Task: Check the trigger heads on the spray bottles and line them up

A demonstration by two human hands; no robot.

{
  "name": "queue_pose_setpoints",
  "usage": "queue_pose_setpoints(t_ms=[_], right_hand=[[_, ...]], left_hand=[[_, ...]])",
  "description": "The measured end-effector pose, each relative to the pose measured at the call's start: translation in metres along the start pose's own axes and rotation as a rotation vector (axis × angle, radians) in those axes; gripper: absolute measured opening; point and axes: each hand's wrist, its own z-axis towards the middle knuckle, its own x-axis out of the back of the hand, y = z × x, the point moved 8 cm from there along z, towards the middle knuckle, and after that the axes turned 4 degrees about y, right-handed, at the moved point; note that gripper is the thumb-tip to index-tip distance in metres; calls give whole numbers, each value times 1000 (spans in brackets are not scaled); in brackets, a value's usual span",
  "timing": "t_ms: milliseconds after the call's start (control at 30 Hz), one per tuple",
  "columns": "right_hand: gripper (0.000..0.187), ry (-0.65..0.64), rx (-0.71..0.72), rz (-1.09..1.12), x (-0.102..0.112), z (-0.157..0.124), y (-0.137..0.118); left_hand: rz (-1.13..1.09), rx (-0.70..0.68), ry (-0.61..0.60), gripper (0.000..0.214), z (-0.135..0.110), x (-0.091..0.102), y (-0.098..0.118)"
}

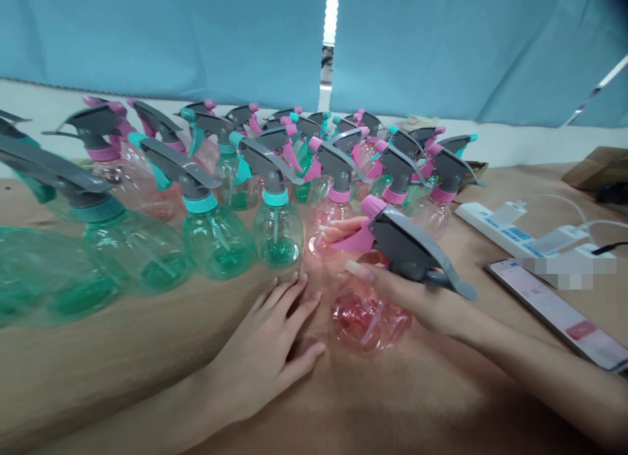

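My right hand [392, 285] is wrapped round a pink see-through spray bottle [367, 318] at its neck, under the grey trigger head with pink nozzle [407, 246]. The bottle stands on the brown table just in front of me. My left hand [267, 337] lies flat on the table to the bottle's left, fingers stretched and apart, holding nothing. Right behind both hands stand several more spray bottles: a green one [277, 233] and a pink one [328, 226] are the closest.
Rows of green and pink spray bottles [210, 236] fill the table's left and back. A white power strip [495, 229] with plugs and a phone [559, 311] lie at the right. A cardboard box [596, 167] sits far right. Blue curtains hang behind.
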Motion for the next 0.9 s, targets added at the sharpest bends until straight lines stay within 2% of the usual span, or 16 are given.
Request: queue_pose_setpoints(t_ms=[200, 400, 500, 900], right_hand=[[20, 67, 13, -71, 4, 0, 0], [26, 26, 19, -108, 2, -3, 9], [27, 46, 23, -163, 3, -3, 11], [11, 39, 68, -121, 1, 1, 2]], left_hand=[[-7, 9, -7, 57, -1, 0, 0], [-11, 12, -8, 53, 0, 2, 0], [-27, 21, -10, 54, 0, 3, 0], [-30, 11, 14, 54, 1, 4, 0]])
